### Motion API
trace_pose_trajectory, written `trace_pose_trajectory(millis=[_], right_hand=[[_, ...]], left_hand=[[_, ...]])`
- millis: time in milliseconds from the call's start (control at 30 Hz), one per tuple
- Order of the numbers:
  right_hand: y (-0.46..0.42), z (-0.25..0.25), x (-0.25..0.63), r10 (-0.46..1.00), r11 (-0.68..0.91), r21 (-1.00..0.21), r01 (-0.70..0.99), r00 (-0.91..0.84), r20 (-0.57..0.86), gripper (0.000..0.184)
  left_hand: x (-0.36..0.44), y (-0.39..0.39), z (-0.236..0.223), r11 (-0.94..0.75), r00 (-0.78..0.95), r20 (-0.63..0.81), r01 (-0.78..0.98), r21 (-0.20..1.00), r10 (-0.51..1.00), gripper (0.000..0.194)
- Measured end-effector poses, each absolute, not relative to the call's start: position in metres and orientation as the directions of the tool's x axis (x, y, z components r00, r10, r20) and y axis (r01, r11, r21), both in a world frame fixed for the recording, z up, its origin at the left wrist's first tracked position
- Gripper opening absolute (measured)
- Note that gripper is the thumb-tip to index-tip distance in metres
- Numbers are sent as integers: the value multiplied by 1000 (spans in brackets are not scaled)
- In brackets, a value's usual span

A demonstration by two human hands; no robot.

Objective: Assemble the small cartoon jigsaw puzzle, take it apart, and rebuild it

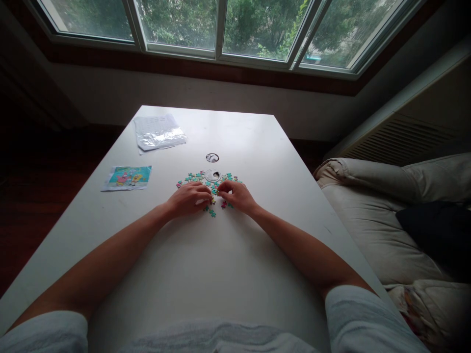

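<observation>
Small jigsaw pieces [189, 178], mostly teal with some yellow and pink, lie in a loose heap on the white table [221, 264]. At the left side of the heap, my left hand [189, 198] has its fingers curled and its thumb bent in, closed on a yellowish jigsaw piece [213, 200] at the tips. Facing it, my right hand [238, 196] pinches at a jigsaw piece between thumb and forefinger; the fingers partly cover it. A pink jigsaw piece [223, 204] lies just below the right fingertips, and teal pieces [212, 213] lie nearer me.
A round lidlike disc [212, 175] lies among the pieces, with a dark-rimmed round thing [212, 158] beyond it. To the left is a cartoon picture sheet [130, 177]; papers in a clear sleeve [158, 131] lie farther back. A sofa [368, 230] stands at right.
</observation>
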State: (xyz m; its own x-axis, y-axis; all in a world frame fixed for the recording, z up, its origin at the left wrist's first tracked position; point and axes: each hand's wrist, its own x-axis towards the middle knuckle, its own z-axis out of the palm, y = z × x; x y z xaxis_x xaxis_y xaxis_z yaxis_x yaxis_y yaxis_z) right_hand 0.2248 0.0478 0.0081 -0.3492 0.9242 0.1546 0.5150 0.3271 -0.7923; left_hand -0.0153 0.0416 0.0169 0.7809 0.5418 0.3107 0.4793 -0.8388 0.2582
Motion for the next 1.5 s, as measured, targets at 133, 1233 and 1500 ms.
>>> trace_pose_trajectory(millis=[133, 1233, 1500], right_hand=[[46, 5, 222, 916, 342, -772, 536, -372, 148, 9], [46, -5, 216, 898, 431, -596, 678, -384, 213, 5], [43, -2, 216, 889, 452, -571, 685, -403, 220, 4]], left_hand=[[-16, 42, 16, -851, 792, 318, 456, 262, 522, 20], [-15, 42, 14, -853, 811, 279, 446, 272, 514, 22], [-15, 42, 15, -849, 805, 288, 443, 288, 518, 21]])
